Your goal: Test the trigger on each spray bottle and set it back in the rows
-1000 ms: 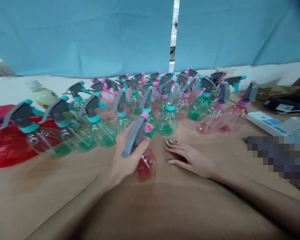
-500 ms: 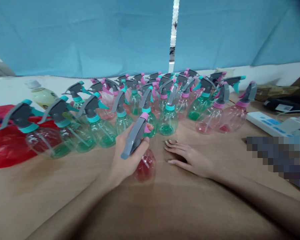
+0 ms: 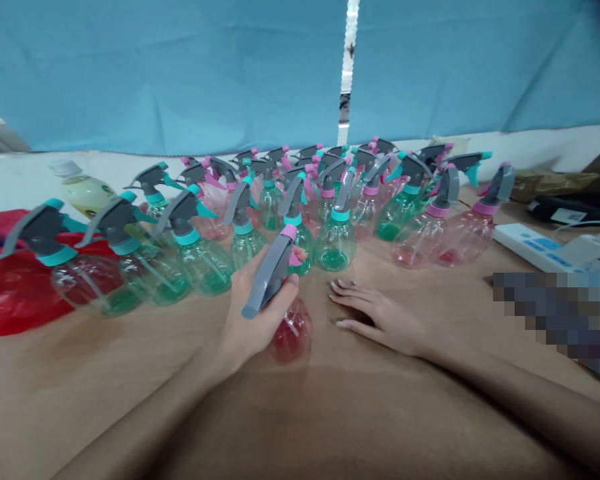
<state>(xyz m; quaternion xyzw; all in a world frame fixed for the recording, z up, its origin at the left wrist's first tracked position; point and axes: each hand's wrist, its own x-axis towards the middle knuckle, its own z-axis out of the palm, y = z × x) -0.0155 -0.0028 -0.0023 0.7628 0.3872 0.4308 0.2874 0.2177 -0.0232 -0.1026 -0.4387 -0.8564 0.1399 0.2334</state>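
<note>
My left hand (image 3: 257,303) is closed around the neck of a pink spray bottle (image 3: 293,333) with a grey head and pink nozzle, standing on the tabletop. The fingers hide its collar. My right hand (image 3: 375,313) rests palm down on the wooden table (image 3: 380,413), fingers spread, holding nothing, a little right of that bottle. Just beyond the hands stands a green spray bottle (image 3: 336,247) with a teal collar. Another green spray bottle (image 3: 205,267) is left of my left hand, and a pink spray bottle (image 3: 417,237) stands beyond my right hand.
Several more pink and green spray bottles crowd the back of the table. At left are a red plastic bag (image 3: 25,287) and a capped bottle of pale liquid (image 3: 85,190). A white power strip (image 3: 535,247) lies at right, near a blurred-out object (image 3: 555,320).
</note>
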